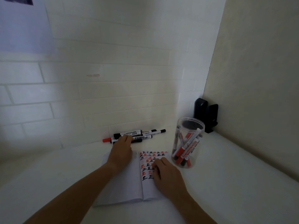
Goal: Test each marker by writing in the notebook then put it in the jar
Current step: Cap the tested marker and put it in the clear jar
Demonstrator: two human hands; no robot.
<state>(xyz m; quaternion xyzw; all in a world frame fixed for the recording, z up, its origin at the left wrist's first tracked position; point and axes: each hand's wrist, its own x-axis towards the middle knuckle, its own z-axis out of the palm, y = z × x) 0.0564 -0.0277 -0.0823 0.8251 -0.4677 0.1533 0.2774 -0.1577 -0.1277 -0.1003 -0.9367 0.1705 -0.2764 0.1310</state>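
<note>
Loose markers (135, 135) lie in a small pile on the white table (226, 183), close to the tiled wall (97, 94), just beyond the notebook's far edge. Most have white barrels w/ black caps; one red cap pokes out at the pile's left end. My left hand (120, 152) reaches over the notebook's left page to the pile, fingertips on the nearest markers; fingers are curled down onto them, but I can't tell if they've closed round one.

The notebook (123, 188) lies open in front of me. Left page is blank; right page has rows of red & black test marks over its top half. My right hand (166, 175) rests on the right page, palm down, fingers loosely bent & close together, holding nothing.

The clear plastic jar (188, 143) stands upright just right of the notebook, lid off, w/ several red & black markers leaning inside. Behind it, in the corner, a black bracket-like object (207, 113) sits against the wall.
</note>
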